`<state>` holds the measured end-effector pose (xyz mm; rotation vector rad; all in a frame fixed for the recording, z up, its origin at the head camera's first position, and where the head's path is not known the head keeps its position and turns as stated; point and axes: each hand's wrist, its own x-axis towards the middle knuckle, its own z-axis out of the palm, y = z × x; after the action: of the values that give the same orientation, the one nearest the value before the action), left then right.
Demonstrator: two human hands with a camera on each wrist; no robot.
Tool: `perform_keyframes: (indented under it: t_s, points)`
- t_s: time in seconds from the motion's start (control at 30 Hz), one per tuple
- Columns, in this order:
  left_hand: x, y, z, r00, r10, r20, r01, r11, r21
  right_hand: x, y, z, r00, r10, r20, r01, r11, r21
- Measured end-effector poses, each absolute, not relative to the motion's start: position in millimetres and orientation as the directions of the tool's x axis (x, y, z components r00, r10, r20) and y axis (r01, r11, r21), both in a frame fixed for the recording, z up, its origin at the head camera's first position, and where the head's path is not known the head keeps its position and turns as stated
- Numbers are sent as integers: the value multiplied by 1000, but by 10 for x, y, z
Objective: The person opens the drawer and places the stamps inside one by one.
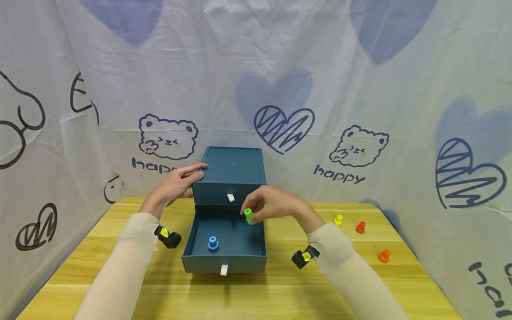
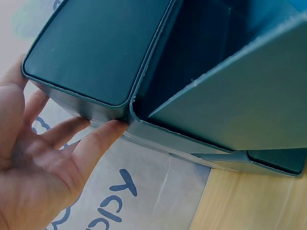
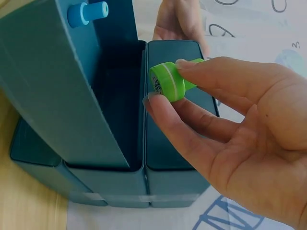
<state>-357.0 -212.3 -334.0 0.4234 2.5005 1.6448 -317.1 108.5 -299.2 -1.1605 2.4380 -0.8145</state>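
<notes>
Head view: the right hand (image 1: 274, 203) pinches a green peg (image 1: 248, 215) between thumb and fingertips, just in front of the cabinet (image 1: 234, 166), above the right part of its extended drawer (image 1: 226, 263). The left hand (image 1: 176, 184) rests against the cabinet's left side, its fingers loosely spread and gripping nothing, with the green peg to its right. Within the cabinet's drawer, toward the front left, a blue peg (image 1: 213, 243) stands upright. The cabinet sits on a wood-grain table (image 1: 304, 289); to its right stand yellow (image 1: 338, 220), red (image 1: 361, 227) and orange (image 1: 384, 256) pegs, seen only from the head. Behind it hangs a pale sheet (image 1: 224, 53) printed with hearts and bears. Both wrist views reveal the cabinet's bottom tier (image 3: 36, 143), hidden from the head; the right one also shows dark marks on the green peg's base.
</notes>
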Motion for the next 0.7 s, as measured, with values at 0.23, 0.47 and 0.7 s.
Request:
perform_keyframes:
  t_s: [0.23,0.47,0.7]
  points:
    - [-3568,-2129,-3343,-953,297,55,167,370,914,-3185,950,-2968,-598,-799,-69,-605,506,-615]
    - [-3565,-2130,-3335,-955,293,48,161,375,913,-3198,829,-2972,-601,-794,-90,-602,524,-603]
    - [-3561,-2128,-3335,-957,287,45,158,385,909,-3238,713,-2992,-597,-796,-101,-624,540,-565]
